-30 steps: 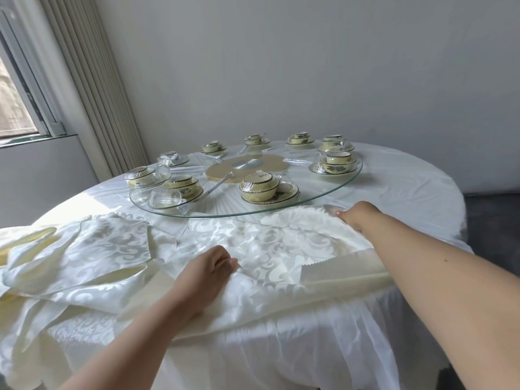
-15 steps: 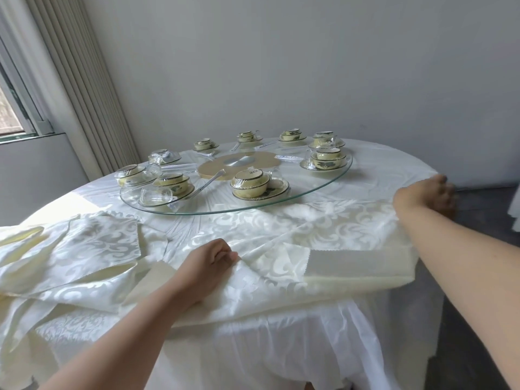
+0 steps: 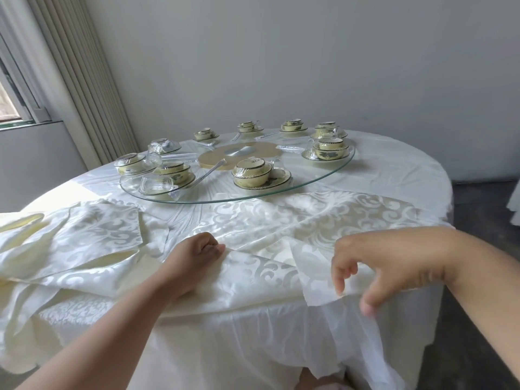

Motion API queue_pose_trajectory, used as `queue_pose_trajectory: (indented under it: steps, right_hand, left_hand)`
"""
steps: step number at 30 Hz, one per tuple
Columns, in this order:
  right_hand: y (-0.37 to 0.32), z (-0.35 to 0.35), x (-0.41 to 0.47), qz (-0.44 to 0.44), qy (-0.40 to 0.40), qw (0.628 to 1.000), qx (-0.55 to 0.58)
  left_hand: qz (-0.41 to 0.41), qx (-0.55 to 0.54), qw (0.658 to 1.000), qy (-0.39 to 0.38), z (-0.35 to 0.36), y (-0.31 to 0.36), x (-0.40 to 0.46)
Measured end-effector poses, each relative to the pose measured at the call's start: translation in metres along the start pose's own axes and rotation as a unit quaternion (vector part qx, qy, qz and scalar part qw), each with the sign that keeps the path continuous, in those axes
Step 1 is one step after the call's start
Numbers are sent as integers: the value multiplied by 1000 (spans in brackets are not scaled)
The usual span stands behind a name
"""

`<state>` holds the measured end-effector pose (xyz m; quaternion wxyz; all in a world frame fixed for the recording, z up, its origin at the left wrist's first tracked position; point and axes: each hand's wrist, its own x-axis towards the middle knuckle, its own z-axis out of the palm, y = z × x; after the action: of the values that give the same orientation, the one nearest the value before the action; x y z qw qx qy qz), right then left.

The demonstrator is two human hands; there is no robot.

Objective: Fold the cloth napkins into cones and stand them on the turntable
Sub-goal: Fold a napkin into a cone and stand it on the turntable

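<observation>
A cream damask napkin (image 3: 281, 220) lies spread across the near part of the round table, in front of the glass turntable (image 3: 315, 181). My left hand (image 3: 194, 254) is closed on a fold of this napkin near its middle front. My right hand (image 3: 374, 260) hovers just above the napkin's near right corner, fingers spread and curled, holding nothing. That corner is folded back, showing its plain underside. No cone stands on the turntable.
More cream napkins (image 3: 70, 243) lie heaped at the left. Wrapped bowl-and-saucer sets (image 3: 259, 175), glass cups (image 3: 156, 184) and spoons sit on the turntable and behind it. A white tablecloth (image 3: 394, 170) hangs over the table edge. Blinds and a window are at left.
My right hand pulled the napkin out flat to the right, let go at the far right, then came back to the near right corner. My left hand stayed gripping the fold.
</observation>
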<state>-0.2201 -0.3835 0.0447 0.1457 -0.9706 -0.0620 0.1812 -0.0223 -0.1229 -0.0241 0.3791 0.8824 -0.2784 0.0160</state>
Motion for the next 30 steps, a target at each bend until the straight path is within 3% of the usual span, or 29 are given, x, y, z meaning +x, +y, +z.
queue_pose_trajectory:
  steps: [3,5,9,11,15,21,23,27,30]
  right_hand:
    - [9,-13,14,7,162,981,105]
    - [18,-27,23,37,228,955,184]
    - [31,-40,42,109,236,940,221]
    - [32,-45,51,136,236,931,242]
    - [16,-61,78,158,272,940,133]
    - [-3,-67,158,130,437,889,41]
    - [-12,-69,179,141,431,891,12]
    - [-27,-65,224,146,301,942,-4]
    - [-34,-56,259,138,258,956,-33]
  left_hand:
    - [-21,-4,1000,-5,-5,6,-5]
    - [-36,22,999,-24,-10,11,-16]
    - [-64,54,990,-110,-30,19,-53]
    - [-88,-1,982,-167,-42,21,-69]
    - [-129,-148,957,-215,-67,18,-82]
    - [-155,-113,974,-120,-80,1,-70]
    - [-163,-94,976,-108,-82,-4,-68]
    - [-182,-11,979,-92,-84,-20,-63]
    - [-195,7,976,-94,-87,-28,-59]
